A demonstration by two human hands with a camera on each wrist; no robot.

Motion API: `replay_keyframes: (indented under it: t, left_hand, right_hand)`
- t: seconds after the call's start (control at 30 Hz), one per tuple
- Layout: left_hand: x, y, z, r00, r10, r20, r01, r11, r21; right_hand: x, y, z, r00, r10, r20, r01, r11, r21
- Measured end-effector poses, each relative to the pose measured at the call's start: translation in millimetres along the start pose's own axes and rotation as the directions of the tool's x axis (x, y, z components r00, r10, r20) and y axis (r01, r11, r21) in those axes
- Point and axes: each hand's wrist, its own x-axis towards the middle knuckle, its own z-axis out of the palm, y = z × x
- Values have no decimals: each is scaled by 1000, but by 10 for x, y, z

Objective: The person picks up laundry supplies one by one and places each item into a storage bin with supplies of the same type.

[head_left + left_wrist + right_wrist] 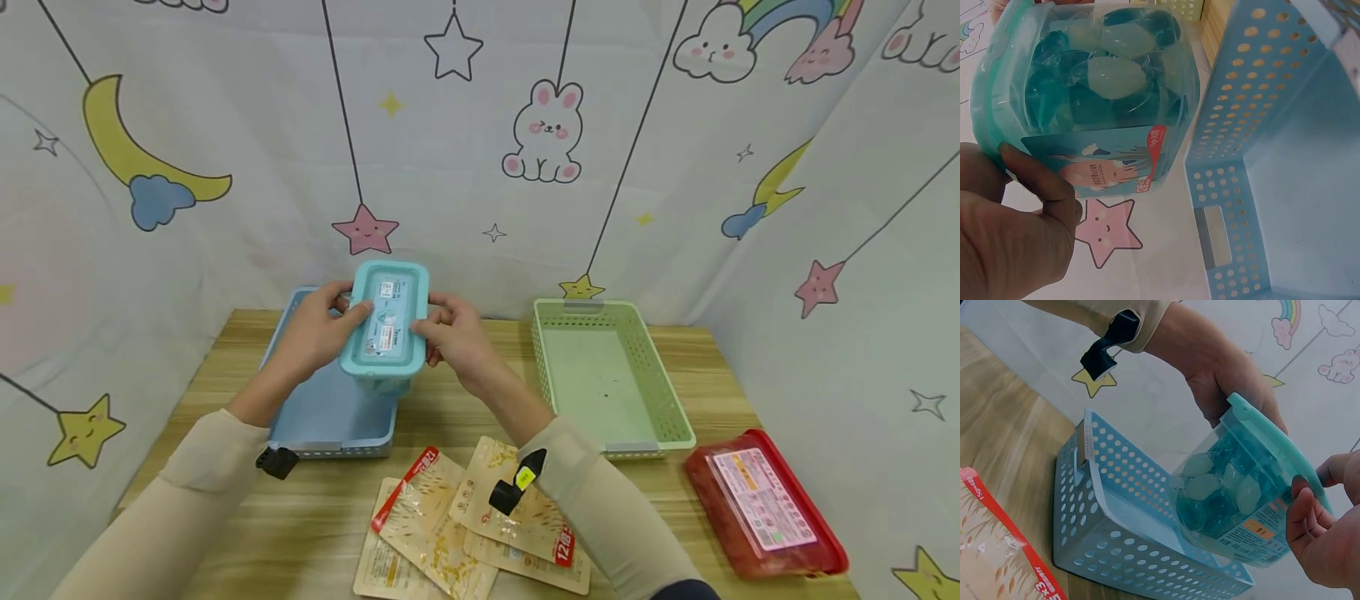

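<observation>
A clear tub of laundry pods (388,321) with a turquoise lid is held up over the right side of a blue basket (322,417). My left hand (311,332) grips the lid's left edge, thumb on top. On the opposite edge, my right hand (459,337) pinches the lid rim between thumb and curled fingers. Through the tub's wall, teal and white pods (1116,78) show in the left wrist view. The right wrist view shows the tub (1229,487) tilted, its base near the perforated wall of the basket (1141,550).
A green basket (607,375) stands at the right of the wooden table (225,508). Several beige pouches with red corners (431,521) lie overlapping at the front. A red-lidded box (765,504) sits at the right edge. Patterned cloth (465,150) hangs behind.
</observation>
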Motion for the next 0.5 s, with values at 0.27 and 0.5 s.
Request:
replay_keyframes:
  t: [0.27, 0.5]
  left_hand:
    - [-49, -95, -93, 1000, 2, 8, -2, 1000, 24]
    - [-88, -159, -149, 999, -21, 38, 20, 999, 31]
  right_hand:
    - [35, 55, 110, 1000, 23, 3, -23, 1000, -2]
    - [44, 108, 172, 999, 40, 11, -40, 999, -13]
